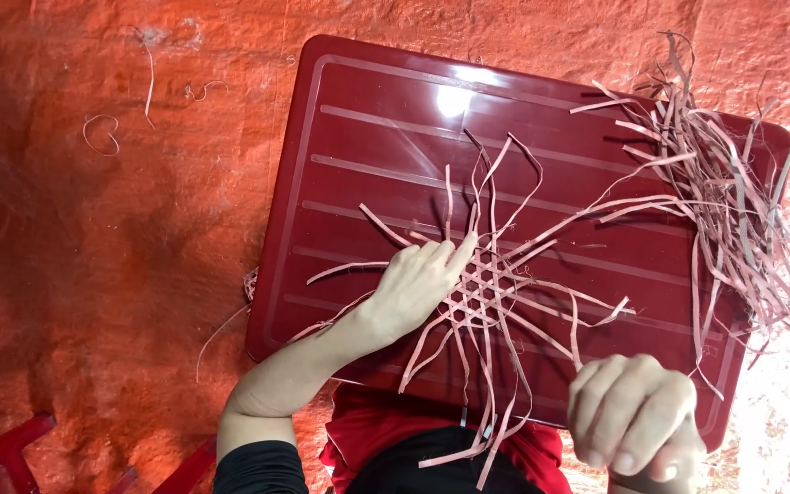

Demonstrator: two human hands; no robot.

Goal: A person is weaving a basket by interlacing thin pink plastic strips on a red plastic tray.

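Observation:
A small open hexagonal weave of thin pinkish strips lies on a dark red plastic table top, with loose strip ends fanning out all around it. My left hand lies on the weave's left side with the fingers extended and close together, fingertips at its upper edge, holding it down. My right hand hovers close to the camera at the lower right, fingers curled inward. One strip end reaches its knuckles; I see nothing inside the hand.
A loose heap of the same strips lies on the table's right end and hangs over its edge. An orange-red sheet with a few stray curled strips covers the floor. Red furniture pieces show at the lower left.

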